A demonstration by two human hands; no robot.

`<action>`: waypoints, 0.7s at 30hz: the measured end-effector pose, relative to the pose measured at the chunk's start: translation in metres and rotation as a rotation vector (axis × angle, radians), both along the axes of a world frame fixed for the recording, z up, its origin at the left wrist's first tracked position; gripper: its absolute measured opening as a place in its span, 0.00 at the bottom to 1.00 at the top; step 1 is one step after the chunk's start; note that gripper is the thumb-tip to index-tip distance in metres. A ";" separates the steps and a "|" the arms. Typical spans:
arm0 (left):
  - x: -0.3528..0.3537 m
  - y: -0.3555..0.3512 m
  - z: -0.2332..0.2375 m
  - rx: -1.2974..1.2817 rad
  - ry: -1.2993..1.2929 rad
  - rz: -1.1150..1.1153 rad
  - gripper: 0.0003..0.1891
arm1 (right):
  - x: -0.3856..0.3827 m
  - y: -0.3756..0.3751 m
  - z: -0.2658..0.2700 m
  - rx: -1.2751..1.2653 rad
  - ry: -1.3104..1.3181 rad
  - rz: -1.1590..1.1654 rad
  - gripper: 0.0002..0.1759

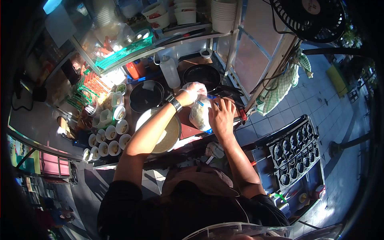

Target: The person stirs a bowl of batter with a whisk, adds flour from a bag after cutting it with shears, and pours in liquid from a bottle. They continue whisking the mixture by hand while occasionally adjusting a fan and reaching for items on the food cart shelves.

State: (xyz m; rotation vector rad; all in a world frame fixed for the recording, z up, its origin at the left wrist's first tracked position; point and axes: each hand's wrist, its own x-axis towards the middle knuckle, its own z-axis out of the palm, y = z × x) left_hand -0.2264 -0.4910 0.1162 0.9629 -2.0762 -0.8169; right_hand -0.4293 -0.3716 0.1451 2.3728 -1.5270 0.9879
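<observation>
My left hand, in a clear plastic glove with a dark watch on the wrist, is closed on the gathered top of a clear plastic bag. Pale contents fill the bag, which rests on the reddish-brown counter. Close along its right side lies my right hand, bare, back upward, fingers stretched forward and slightly apart. Its fingertips are partly hidden. Beyond the left hand sits a black frying pan. A wide round pan of light brownish liquid is partly behind my left forearm.
Left are a second dark pan and several white cups. A white squeeze bottle stands behind. Above runs a shelf with a green basket. To the right are a molded black pan and a hanging checked cloth.
</observation>
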 end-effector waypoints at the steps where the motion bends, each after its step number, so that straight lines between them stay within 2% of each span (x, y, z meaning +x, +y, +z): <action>1: 0.000 -0.003 0.000 0.124 -0.051 0.028 0.02 | 0.005 -0.003 -0.002 0.018 0.008 -0.007 0.25; 2: 0.003 0.001 0.001 0.086 0.074 -0.018 0.10 | 0.008 -0.006 -0.004 -0.006 0.010 -0.011 0.25; 3: 0.009 0.004 0.003 0.081 0.074 -0.016 0.10 | 0.009 -0.010 -0.005 -0.030 0.012 -0.014 0.26; 6: 0.031 0.016 0.028 0.178 -0.166 0.052 0.25 | 0.011 -0.017 -0.002 0.088 0.015 -0.074 0.23; 7: 0.035 0.021 0.039 0.253 -0.110 0.012 0.26 | 0.011 -0.019 -0.003 0.086 0.014 -0.075 0.23; 10: 0.042 0.019 0.034 0.343 -0.050 0.018 0.25 | 0.011 -0.027 -0.009 0.099 -0.079 -0.003 0.14; 11: 0.040 0.024 0.038 0.304 -0.028 0.038 0.23 | 0.013 -0.029 -0.009 0.093 -0.080 -0.004 0.14; 13: 0.038 0.033 0.046 0.264 -0.012 0.045 0.20 | 0.014 -0.032 -0.011 0.123 -0.249 0.063 0.14; 16: 0.042 0.040 0.065 0.154 -0.003 0.158 0.11 | 0.012 -0.032 -0.006 0.196 -0.408 0.111 0.16; 17: 0.039 0.047 0.085 0.081 -0.107 0.208 0.09 | 0.013 -0.033 -0.006 0.260 -0.488 0.151 0.16; 19: 0.039 0.047 0.092 0.091 -0.182 0.187 0.10 | 0.011 -0.034 -0.007 0.256 -0.533 0.142 0.16; 21: 0.042 0.048 0.087 -0.101 -0.383 0.043 0.14 | 0.007 -0.037 -0.006 0.258 -0.561 0.174 0.16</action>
